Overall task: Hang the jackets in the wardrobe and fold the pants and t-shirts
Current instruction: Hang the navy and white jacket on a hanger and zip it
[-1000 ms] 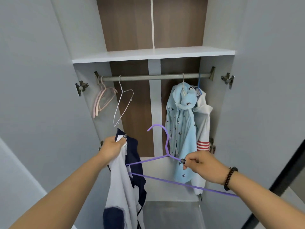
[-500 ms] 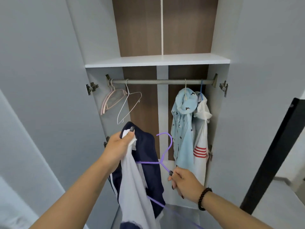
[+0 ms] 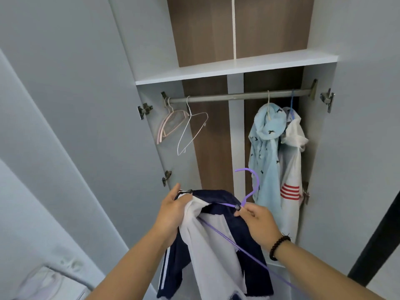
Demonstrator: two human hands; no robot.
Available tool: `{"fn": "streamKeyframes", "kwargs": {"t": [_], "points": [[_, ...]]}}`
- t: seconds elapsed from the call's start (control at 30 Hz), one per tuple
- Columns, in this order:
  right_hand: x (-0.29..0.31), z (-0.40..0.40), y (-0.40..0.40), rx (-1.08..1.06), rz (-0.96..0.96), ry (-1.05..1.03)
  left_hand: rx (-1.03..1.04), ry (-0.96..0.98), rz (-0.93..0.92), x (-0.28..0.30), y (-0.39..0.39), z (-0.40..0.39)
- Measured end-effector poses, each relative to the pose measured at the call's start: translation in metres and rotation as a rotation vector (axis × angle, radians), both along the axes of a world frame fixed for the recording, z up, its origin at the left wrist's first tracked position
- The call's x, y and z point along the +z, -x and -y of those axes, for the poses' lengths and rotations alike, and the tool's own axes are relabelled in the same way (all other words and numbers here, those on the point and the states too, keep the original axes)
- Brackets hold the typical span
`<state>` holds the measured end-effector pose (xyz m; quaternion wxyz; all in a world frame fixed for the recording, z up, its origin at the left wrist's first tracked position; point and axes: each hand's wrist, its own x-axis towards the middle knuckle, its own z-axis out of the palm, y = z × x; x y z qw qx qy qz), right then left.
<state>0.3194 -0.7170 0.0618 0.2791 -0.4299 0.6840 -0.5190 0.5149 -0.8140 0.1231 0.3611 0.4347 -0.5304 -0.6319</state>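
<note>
A navy and white jacket (image 3: 218,247) hangs in front of the open wardrobe. My left hand (image 3: 173,215) grips its collar at the left. My right hand (image 3: 258,224) pinches a purple hanger (image 3: 252,189) just below its hook, with one hanger arm running under the jacket's collar. The hook points up, well below the grey rail (image 3: 238,96). A light blue jacket (image 3: 265,156) and a white jacket with red stripes (image 3: 291,169) hang at the rail's right end.
Pink hangers (image 3: 171,126) and a white wire hanger (image 3: 191,133) hang bare at the rail's left end. A white shelf (image 3: 236,68) lies above the rail. Both wardrobe doors (image 3: 75,105) stand open. A pale garment (image 3: 43,282) lies at the lower left.
My right hand brought the purple hanger left to the jacket's collar and slid its arm inside. My left hand kept hold of the collar. The view tilted and drew back.
</note>
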Motion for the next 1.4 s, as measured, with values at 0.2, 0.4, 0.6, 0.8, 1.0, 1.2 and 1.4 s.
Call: {"fn": "streamKeyframes", "kwargs": {"t": [0.2, 0.4, 0.6, 0.8, 1.0, 1.2, 1.4], "points": [[0.020, 0.007, -0.002, 0.100, 0.033, 0.004, 0.078, 0.080, 0.076, -0.010, -0.006, 0.022], [0.021, 0.020, -0.015, 0.125, -0.029, 0.036, -0.152, 0.251, 0.499, -0.019, -0.023, 0.059], [0.011, 0.030, -0.035, 0.032, 0.094, 0.066, -0.402, 0.648, 1.090, -0.010, -0.042, 0.085], [0.024, 0.047, -0.051, 0.030, 0.103, 0.133, -0.014, 1.291, 1.216, -0.015, -0.066, 0.101], [0.048, 0.050, -0.048, -0.021, 0.063, 0.235, -0.059, 1.174, 0.892, 0.009, -0.091, 0.124], [0.068, 0.041, -0.042, -0.112, -0.031, 0.261, -0.165, 1.312, 0.766, 0.028, -0.084, 0.135], [0.068, 0.017, -0.033, -0.131, -0.049, 0.194, -0.469, 1.326, 0.992, 0.026, -0.053, 0.109]]}}
